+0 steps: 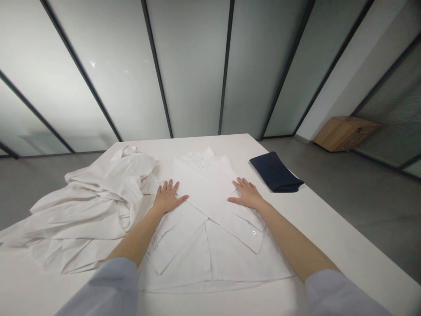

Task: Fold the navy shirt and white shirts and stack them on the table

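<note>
A white shirt (204, 180) lies spread on the table, its collar at the far end and its hem towards me. Both sleeves are folded inward and cross over the front, with the cuffs pointing down to either side. My left hand (167, 197) rests flat on the shirt's left side, fingers spread, near the fold of a sleeve. On the opposite side my right hand (246, 193) lies flat too, fingers apart, at the right edge of the shirt. Neither hand grips any cloth.
Crumpled white cloth (108, 197) is heaped on the left and hangs over the table edge. A folded dark navy cloth (274, 172) lies at the right edge of the white table (329, 237). Beyond stand frosted glass panels (194, 66) and a wooden cabinet (342, 131).
</note>
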Demonstrator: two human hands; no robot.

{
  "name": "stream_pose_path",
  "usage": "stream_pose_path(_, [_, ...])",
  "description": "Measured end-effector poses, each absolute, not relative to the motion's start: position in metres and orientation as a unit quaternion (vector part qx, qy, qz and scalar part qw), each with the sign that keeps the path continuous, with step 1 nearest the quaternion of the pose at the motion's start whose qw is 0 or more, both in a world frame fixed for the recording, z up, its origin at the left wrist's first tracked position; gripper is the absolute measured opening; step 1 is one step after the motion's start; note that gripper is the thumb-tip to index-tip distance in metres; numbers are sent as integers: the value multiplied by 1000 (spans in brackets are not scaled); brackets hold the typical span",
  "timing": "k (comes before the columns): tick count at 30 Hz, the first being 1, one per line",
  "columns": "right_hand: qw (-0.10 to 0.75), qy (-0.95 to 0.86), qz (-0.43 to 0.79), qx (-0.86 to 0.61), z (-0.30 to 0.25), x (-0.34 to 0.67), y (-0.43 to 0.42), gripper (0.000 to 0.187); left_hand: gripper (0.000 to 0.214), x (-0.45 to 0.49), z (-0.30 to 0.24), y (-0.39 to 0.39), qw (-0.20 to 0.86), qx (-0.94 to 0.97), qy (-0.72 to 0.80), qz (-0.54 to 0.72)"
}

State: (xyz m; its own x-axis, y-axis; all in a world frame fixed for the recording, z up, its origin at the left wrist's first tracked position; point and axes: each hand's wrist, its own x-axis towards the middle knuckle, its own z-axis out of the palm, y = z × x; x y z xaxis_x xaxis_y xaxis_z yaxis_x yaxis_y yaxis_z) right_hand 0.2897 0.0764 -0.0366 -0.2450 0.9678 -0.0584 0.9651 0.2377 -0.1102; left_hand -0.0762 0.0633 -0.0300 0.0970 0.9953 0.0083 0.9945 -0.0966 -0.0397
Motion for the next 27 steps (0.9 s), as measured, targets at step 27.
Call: stream_pose_path(27, [29,-802,9,-596,-8,263,86,72,74,-60,-12,66,38,-794,-606,-43])
